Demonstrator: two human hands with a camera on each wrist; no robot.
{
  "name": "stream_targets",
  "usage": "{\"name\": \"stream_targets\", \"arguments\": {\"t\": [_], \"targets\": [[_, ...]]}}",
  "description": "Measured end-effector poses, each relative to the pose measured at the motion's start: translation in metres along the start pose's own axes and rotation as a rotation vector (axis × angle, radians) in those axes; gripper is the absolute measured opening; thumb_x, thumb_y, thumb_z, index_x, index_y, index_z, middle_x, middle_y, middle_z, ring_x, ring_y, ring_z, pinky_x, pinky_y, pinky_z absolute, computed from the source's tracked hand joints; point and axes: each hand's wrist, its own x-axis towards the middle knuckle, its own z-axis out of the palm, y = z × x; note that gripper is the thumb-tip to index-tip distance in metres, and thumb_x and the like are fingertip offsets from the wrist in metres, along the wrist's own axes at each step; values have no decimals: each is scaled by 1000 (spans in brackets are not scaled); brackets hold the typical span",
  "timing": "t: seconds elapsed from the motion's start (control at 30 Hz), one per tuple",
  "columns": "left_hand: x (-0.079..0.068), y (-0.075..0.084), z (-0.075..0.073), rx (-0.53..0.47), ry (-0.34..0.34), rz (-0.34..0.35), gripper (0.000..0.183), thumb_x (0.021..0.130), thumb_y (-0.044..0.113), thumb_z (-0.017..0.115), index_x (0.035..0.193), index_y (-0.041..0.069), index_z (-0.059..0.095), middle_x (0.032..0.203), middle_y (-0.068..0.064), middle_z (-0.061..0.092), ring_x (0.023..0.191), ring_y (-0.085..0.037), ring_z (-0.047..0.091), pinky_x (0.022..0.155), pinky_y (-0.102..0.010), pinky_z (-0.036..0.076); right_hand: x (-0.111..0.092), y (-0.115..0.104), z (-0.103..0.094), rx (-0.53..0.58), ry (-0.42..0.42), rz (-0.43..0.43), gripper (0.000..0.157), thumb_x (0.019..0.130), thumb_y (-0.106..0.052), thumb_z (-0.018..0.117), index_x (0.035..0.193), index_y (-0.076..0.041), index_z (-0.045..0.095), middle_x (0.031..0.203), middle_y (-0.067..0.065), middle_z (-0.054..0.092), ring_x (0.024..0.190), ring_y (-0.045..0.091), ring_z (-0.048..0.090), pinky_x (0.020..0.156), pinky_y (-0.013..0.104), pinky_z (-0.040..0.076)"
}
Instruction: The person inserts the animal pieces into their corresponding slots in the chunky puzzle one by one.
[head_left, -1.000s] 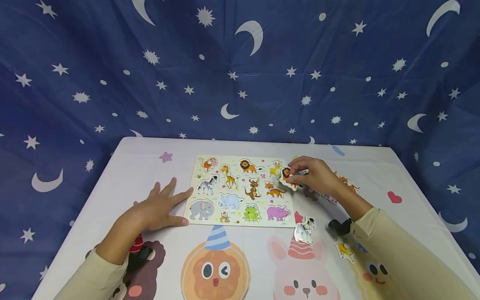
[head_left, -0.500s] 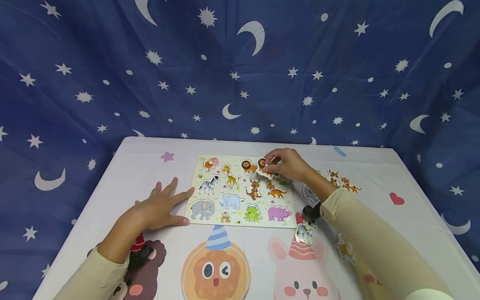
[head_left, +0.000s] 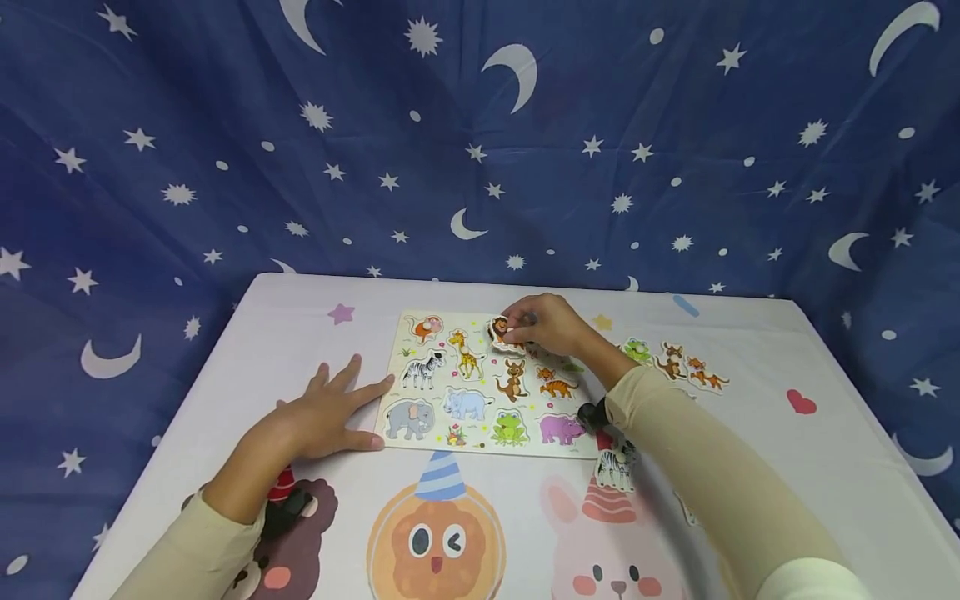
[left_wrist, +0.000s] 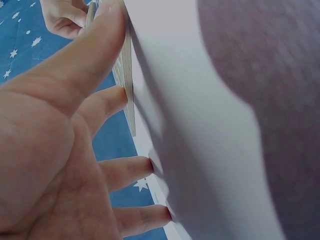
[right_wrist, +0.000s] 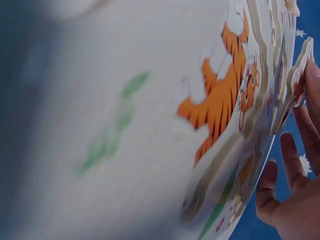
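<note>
A wooden animal puzzle board lies flat on the table, printed with a monkey, giraffe, zebra, elephant, frog and others. My right hand pinches the lion puzzle piece over the top row, covering the printed lion. In the right wrist view the lion piece is tilted between thumb and fingers, near the board; contact cannot be told. My left hand has its fingers spread, with thumb and index finger touching the board's left edge. The left wrist view shows the left hand against that edge, other fingertips on the table.
Right of the board lie a frog piece, a kangaroo piece and a tiger piece. A zebra piece sits by the board's lower right corner, partly behind the right wrist. A starry blue cloth hangs behind the table.
My right hand has carried the lion piece leftward from the board's right edge to above the printed lion. The left hand keeps its place at the board's edge.
</note>
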Motion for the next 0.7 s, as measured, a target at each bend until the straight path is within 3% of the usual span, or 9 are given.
{"name": "stream_targets", "arguments": {"t": [0.33, 0.7], "targets": [[2, 0, 0, 3, 4, 2, 95, 77, 66, 77, 158, 36, 37, 169, -25, 13, 149, -66, 7, 85, -96, 22, 11, 1, 7, -63, 7, 29, 16, 88, -30, 82, 87, -16, 74, 127, 1, 71, 124, 22, 62, 104, 42, 49], [3, 0, 1, 5, 3, 3, 96, 77, 66, 77, 158, 36, 37, 169, -25, 12, 148, -66, 7, 85, -96, 21, 10, 3, 9, -58, 14, 56, 14, 88, -26, 83, 87, -15, 75, 123, 2, 70, 119, 23, 63, 104, 42, 50]]}}
